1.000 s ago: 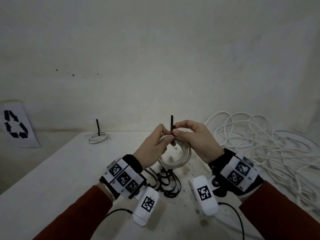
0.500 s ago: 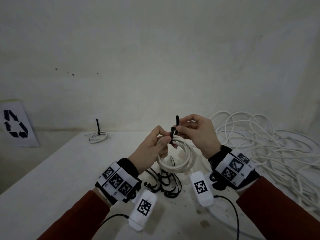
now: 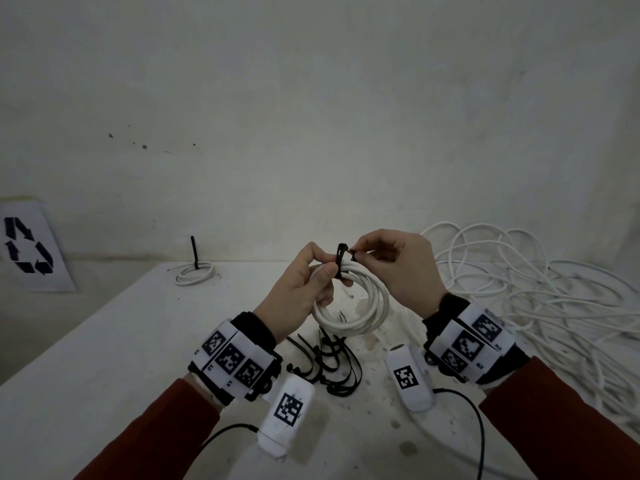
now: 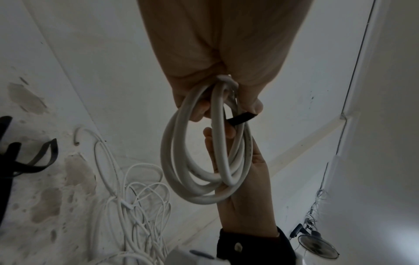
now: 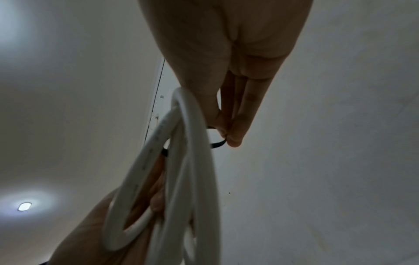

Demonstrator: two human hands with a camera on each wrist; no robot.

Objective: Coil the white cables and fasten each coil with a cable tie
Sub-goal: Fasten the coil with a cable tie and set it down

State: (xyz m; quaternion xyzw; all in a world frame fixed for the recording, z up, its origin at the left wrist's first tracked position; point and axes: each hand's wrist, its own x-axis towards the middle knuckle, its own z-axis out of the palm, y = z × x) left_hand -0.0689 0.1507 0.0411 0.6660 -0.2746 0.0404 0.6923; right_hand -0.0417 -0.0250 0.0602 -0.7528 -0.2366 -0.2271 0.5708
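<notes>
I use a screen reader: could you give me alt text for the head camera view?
Two hands hold a white cable coil above a white table: the left hand grips it while the right hand pinches a black cable tie looped round it.

L hand (image 3: 298,289) grips coil (image 3: 360,306); R hand (image 3: 398,268) pinches tie (image 3: 341,259).
</notes>
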